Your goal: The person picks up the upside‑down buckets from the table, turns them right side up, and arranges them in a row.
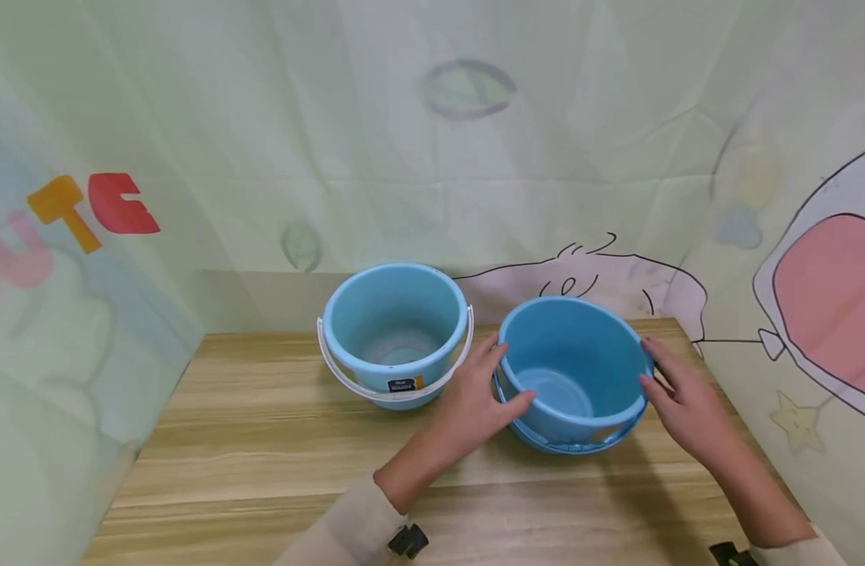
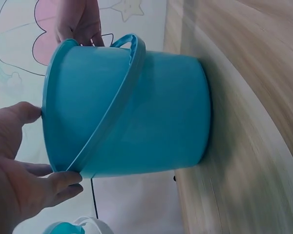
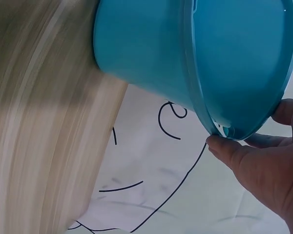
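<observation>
A darker blue bucket stands on the right part of the wooden table, its blue handle hanging down over the front side. My left hand holds its rim on the left, the thumb at the front edge and the fingers along the outside. On the opposite side, my right hand grips the rim with thumb and fingertips. A lighter blue bucket stands to the left, slightly farther back. Its white handle hangs in front, above a dark and orange label.
Beneath both buckets lies a wood-grain tabletop. A pale printed curtain encloses the back and both sides, close behind the lighter bucket. The table's right edge runs close to the right forearm.
</observation>
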Demonstrator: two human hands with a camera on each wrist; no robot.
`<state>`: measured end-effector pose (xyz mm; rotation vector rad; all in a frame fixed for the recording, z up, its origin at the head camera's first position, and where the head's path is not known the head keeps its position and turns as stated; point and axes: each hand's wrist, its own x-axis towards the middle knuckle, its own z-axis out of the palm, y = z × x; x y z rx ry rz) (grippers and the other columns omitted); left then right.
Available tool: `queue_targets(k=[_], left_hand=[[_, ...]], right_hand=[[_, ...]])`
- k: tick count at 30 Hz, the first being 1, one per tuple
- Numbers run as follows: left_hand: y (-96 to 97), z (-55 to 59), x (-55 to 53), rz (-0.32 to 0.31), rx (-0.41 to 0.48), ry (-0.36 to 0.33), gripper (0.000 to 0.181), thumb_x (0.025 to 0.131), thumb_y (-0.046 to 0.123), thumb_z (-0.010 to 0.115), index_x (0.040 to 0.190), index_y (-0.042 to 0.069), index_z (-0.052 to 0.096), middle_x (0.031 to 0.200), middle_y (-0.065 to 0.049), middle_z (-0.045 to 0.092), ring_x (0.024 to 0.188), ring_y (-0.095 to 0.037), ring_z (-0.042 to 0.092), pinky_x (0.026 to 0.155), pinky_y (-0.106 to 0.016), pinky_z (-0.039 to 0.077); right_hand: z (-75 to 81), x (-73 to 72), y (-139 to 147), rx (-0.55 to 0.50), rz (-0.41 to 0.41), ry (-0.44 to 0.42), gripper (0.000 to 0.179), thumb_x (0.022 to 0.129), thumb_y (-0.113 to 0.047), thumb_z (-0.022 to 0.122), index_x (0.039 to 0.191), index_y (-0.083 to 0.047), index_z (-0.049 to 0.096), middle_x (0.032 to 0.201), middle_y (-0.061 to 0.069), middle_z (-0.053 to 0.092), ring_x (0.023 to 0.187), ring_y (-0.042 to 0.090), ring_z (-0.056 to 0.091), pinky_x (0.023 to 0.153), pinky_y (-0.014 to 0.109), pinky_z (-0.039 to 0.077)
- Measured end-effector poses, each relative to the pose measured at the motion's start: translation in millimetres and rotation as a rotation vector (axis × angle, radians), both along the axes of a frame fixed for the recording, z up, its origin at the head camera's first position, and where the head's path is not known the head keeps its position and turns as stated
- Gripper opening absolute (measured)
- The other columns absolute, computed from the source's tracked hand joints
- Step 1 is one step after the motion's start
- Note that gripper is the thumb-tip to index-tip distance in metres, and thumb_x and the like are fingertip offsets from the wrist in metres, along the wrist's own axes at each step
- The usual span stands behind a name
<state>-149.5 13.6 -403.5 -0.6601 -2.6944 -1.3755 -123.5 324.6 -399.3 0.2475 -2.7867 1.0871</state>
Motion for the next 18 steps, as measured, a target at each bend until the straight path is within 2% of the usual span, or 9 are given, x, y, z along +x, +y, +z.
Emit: queue_targets(k=[11, 18], left_hand=[[4.8, -0.8, -8.2, 0.054, 0.018, 0.012, 0.076, 0.091, 0.039, 0.075, 0.151, 0.002, 0.049, 0.164, -0.016, 0.037, 0.146, -0.038, 0.044, 0.11, -0.053, 0.049], [8.2, -0.4, -17.8, 0.08, -0.001, -0.045, 0.079, 0.093, 0.041, 0.074, 0.156, 0.003, 0.043, 0.168, -0.014, 0.031, 0.151, -0.038, 0.037, 0.11, -0.056, 0.048]], right_hand=[[1.9, -13.7, -2.9, -0.036, -0.016, -0.048, 0.06, 0.109, -0.021, 0.052, 0.16, 0.001, 0.029, 0.165, 0.03, 0.026, 0.145, 0.057, 0.034, 0.102, 0.063, 0.038], [2.6, -25.3, -5.1, -0.072, -0.016, -0.109, 0.062, 0.111, -0.025, 0.048, 0.163, 0.0, 0.024, 0.167, 0.029, 0.021, 0.147, 0.056, 0.031, 0.107, 0.065, 0.037]])
